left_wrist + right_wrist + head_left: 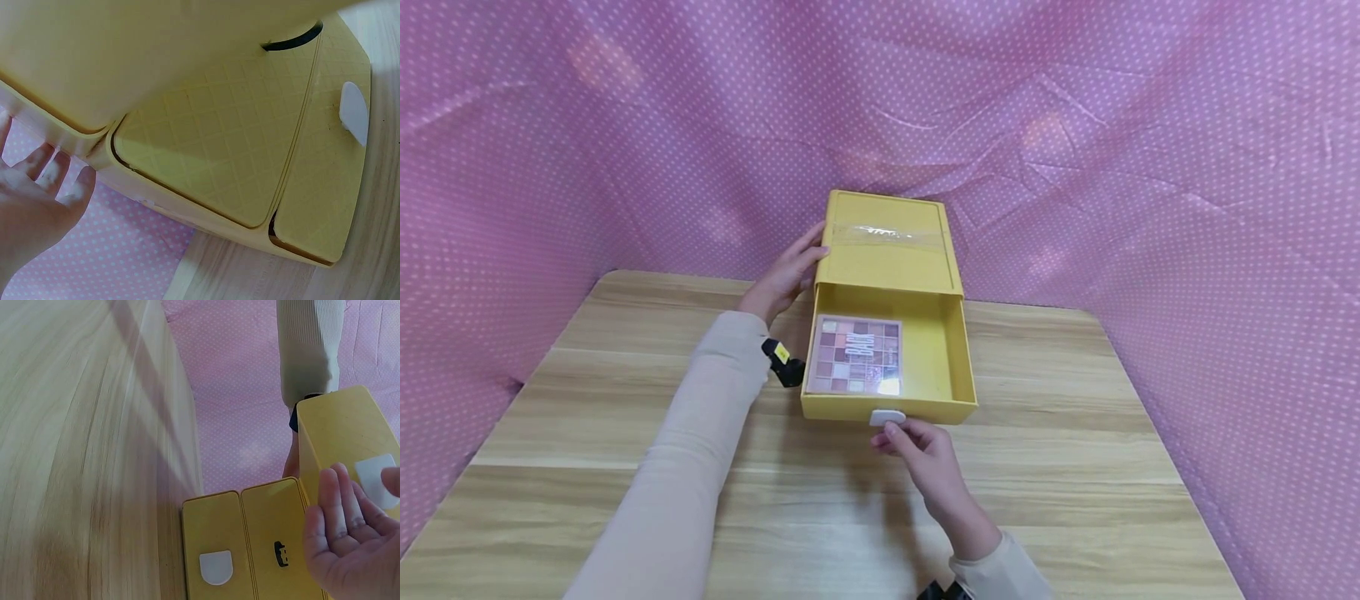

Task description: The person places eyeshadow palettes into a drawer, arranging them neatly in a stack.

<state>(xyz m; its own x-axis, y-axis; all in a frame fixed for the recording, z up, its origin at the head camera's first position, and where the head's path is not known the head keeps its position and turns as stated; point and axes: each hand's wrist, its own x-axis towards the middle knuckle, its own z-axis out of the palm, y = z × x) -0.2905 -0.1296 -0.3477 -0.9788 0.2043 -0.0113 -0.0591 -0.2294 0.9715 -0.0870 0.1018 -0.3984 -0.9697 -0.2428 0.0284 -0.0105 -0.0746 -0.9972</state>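
A yellow drawer cabinet [887,258] stands on the table with its top drawer [936,358] pulled out. Inside that drawer, on the left, lies an eyeshadow palette [838,354] with a clear lid lettered "BACK". My left hand [786,279] rests against the cabinet's left side; the left wrist view shows its loosely bent fingers [81,187] along the side wall. At the drawer front, my right hand [925,467] has its thumb and forefinger at the white knob [886,417], pinching it. The right wrist view shows the other fingers [334,512] extended beside the knob.
Below the open drawer are two closed drawers, the lowest with a white knob [216,567] and the middle one with a dark mount [281,554]. Clear tape [887,235] crosses the cabinet top. Pink dotted cloth [700,125] hangs around the wooden table [1060,467].
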